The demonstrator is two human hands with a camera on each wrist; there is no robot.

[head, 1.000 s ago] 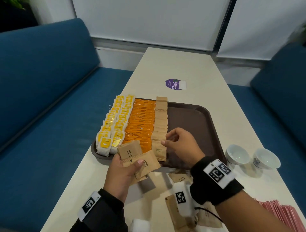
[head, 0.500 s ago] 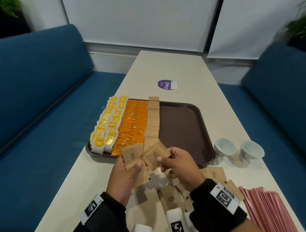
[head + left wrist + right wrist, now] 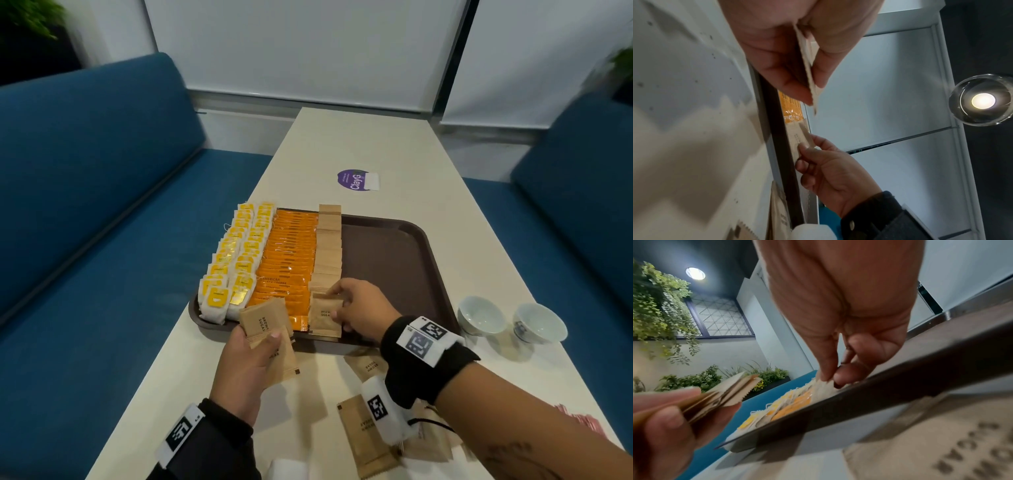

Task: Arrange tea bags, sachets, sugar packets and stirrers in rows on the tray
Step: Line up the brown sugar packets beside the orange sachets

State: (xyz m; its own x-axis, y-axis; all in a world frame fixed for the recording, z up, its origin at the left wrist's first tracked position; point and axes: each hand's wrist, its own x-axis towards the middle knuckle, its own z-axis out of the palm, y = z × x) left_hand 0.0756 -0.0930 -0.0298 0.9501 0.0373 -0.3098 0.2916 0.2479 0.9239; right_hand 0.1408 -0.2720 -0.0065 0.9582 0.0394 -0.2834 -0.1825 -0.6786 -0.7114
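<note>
- While loose brown sugar packets wait on the table, the left hand grips a fanned stack of packets.
- Having taken one packet from that stack half a second ago, the right hand now pinches it at the near end of the brown row on the tray.
- Farther right, the tray is bare: more rows remain.

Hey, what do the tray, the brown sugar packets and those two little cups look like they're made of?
Tray: likely plastic, dark brown and matte, with a moulded raised rim and rounded corners.
Brown sugar packets: seemingly unbleached kraft paper, matte tan, thin, with crimped serrated ends and printed lettering.
Cups: probably glazed ceramic or porcelain, white and glossy, with soft highlights on the rims; the look alone cannot rule out melamine.
</note>
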